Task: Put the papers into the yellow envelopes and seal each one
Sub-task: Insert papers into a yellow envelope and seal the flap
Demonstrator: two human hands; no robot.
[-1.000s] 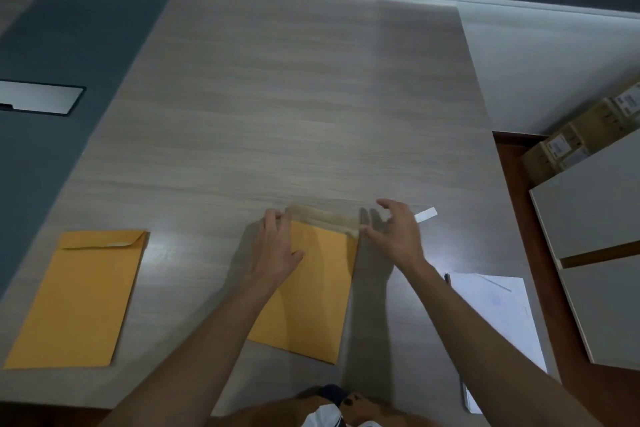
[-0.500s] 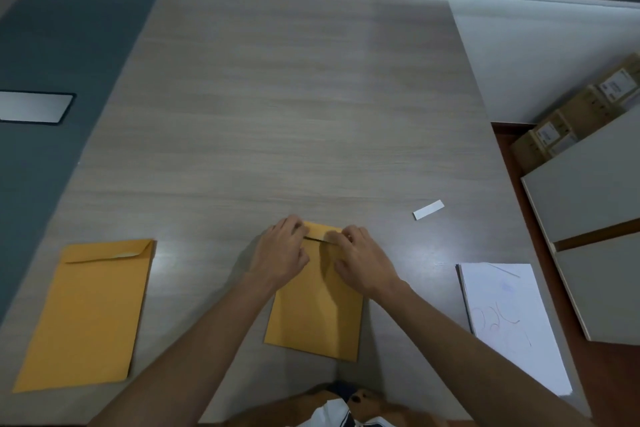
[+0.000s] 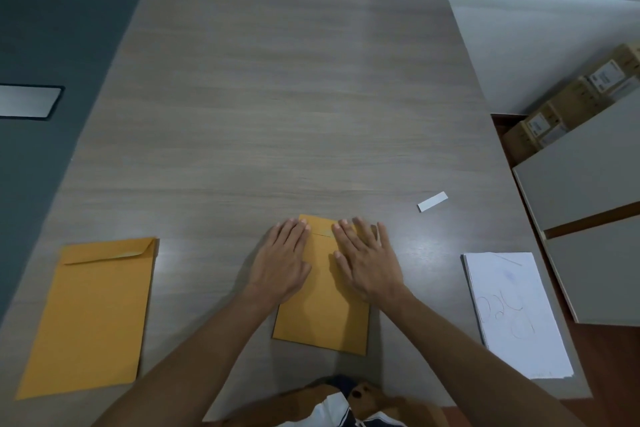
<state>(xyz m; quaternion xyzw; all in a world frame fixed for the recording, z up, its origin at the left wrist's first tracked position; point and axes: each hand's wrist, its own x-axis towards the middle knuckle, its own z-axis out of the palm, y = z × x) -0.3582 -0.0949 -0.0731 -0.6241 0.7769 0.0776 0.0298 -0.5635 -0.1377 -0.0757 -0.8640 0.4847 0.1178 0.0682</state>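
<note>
yellow envelope (image 3: 322, 315): flat on the worktop (image 3: 277, 97), near edge, centre; flap folded down at the far end.
left hand (image 3: 280, 263): fingers straight, palm down, pressed on the envelope's left upper part.
right hand (image 3: 367, 263): fingers straight and spread, palm down, pressed on the right upper part, fingertips at the flap.
second yellow envelope (image 3: 93, 315): flat, well apart to the left, flap closed down.
sheets of paper (image 3: 512, 312): white stack, faint scribbles, at the right edge.
white strip (image 3: 432, 201): small, loose, beyond the right hand.
cardboard boxes (image 3: 571, 104): off the worktop, far right.
</note>
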